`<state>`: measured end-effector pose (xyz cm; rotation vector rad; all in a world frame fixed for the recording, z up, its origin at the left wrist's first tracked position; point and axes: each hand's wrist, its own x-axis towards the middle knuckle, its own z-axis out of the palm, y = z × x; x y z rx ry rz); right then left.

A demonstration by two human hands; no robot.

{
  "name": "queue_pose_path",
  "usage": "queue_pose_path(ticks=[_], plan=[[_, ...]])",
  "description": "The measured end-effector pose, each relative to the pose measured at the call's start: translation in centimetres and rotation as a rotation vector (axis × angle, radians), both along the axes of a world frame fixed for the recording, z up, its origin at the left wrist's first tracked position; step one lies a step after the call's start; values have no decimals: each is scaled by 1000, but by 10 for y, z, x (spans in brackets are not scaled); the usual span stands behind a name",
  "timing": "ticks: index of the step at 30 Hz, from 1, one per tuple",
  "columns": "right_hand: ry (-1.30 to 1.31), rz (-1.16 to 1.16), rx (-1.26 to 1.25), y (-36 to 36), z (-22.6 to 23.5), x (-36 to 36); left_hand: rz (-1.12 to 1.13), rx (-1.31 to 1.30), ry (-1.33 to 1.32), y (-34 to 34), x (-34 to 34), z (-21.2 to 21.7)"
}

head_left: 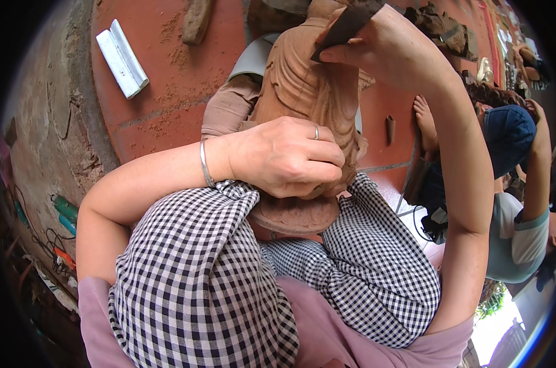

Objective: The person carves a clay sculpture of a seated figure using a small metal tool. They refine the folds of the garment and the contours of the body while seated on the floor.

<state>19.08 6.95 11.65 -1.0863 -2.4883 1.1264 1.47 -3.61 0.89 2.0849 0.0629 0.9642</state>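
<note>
A carved brown wooden statue point(308, 80) with draped robe folds slants away from me, its round carved base point(296, 214) between my knees. My left hand point(290, 156), with a ring and a bracelet on the arm, lies across the lower part of the statue, its fingers curled around it. In my right hand point(382, 46) is a dark folded strip of sandpaper point(345, 30), pinched between thumb and fingers against the upper part of the figure. The statue's head is partly cut off by the top of the picture.
A white grooved block point(123, 58) and a wooden piece point(197, 21) lie on the red tiles, amid sawdust point(177, 92). Brown cloth point(232, 104) bunches beside the statue. Green tools with cables point(63, 211) are at left. At right sits another person point(517, 233), a bare foot point(425, 122) nearby.
</note>
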Motion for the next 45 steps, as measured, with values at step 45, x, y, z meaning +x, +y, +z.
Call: queue_pose_path(ticks=[45], plan=[[-96,-89,-30,-9,-16,11,-21,6,19,2,0,3]])
